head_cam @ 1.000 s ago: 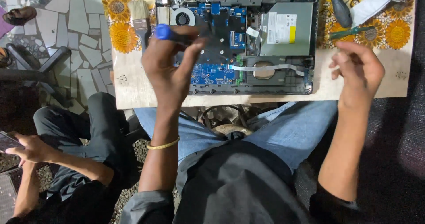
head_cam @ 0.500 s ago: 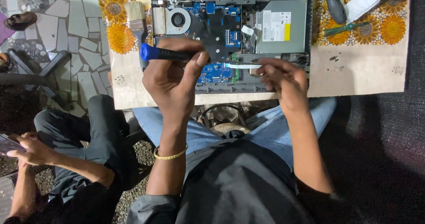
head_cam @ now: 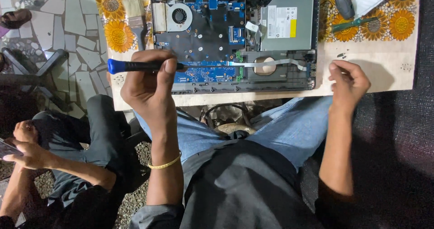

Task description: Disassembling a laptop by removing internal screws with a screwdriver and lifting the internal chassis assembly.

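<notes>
Closest to me, the person sits with knees under the table edge, and a second person (head_cam: 40,165) crouches at eight o'clock, hands around a phone. Up from there, the left hand (head_cam: 149,86) is wrapped shut around a screwdriver (head_cam: 135,66) with a blue butt, shaft lying level and pointing toward three o'clock, tip over the lower edge of the opened laptop (head_cam: 235,39). The right hand (head_cam: 346,82) hovers over the bare tablecloth (head_cam: 384,75) at three o'clock, fingertips pressed together as if pinching something tiny; I cannot tell what. My guess is a screw is being parked, so it should go down well clear of the edge. Farther off, a brush (head_cam: 135,14) lies at eleven o'clock, and spare screwdrivers (head_cam: 346,11) at one o'clock.
</notes>
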